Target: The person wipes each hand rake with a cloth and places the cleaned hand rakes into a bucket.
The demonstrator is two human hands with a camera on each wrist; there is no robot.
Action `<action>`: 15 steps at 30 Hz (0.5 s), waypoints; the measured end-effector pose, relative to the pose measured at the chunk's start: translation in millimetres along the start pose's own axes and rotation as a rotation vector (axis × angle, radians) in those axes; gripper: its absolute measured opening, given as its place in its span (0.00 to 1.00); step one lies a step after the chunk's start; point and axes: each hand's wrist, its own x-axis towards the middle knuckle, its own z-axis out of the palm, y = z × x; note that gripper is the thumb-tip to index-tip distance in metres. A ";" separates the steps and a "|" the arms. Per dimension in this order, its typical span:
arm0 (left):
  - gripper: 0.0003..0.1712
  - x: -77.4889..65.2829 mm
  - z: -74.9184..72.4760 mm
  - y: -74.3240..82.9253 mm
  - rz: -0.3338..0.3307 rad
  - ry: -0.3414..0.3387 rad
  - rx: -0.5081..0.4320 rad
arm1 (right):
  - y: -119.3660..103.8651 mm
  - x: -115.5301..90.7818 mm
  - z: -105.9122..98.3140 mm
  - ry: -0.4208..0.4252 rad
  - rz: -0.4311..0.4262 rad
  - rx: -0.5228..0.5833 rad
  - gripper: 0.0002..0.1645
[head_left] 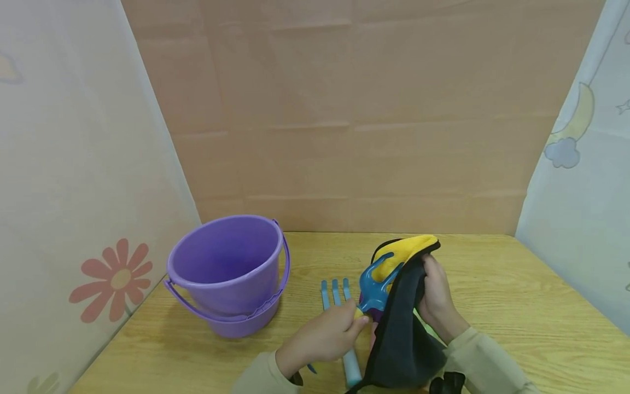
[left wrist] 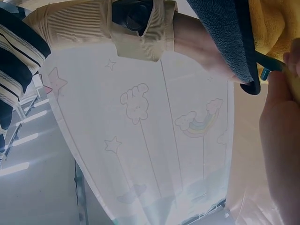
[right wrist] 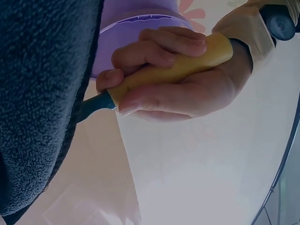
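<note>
My left hand (head_left: 327,331) grips the yellow handle (right wrist: 173,65) of a small hand rake, its fingers wrapped round it in the right wrist view. The rake's blue pronged head (head_left: 374,290) points up and lies against the yellow side of a two-sided cloth (head_left: 406,328), fuzzy dark blue on the other side. My right hand (head_left: 438,298) holds this cloth near its upper edge, and the cloth hides part of its fingers. Under my left hand a light blue toy fork (head_left: 351,368) lies on the table, its tines pointing away from me.
A purple bucket (head_left: 223,295) with its handle hanging down stands on the wooden table (head_left: 492,284) at the left. Pink and green bits of other things show beside and behind the cloth. A brown back wall (head_left: 344,137) and printed white side sheets (head_left: 74,164) surround the table.
</note>
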 end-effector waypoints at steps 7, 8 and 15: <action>0.12 -0.6 -1.0 -0.5 -0.011 0.006 0.012 | -8.4 5.6 -6.3 0.009 -0.018 0.238 0.15; 0.12 -0.5 -1.4 -0.7 -0.013 0.005 0.008 | -9.6 6.4 -7.4 0.009 -0.023 0.276 0.15; 0.13 -1.2 -2.4 -1.7 -0.029 0.013 0.010 | -10.8 6.2 -10.4 0.048 0.028 0.367 0.14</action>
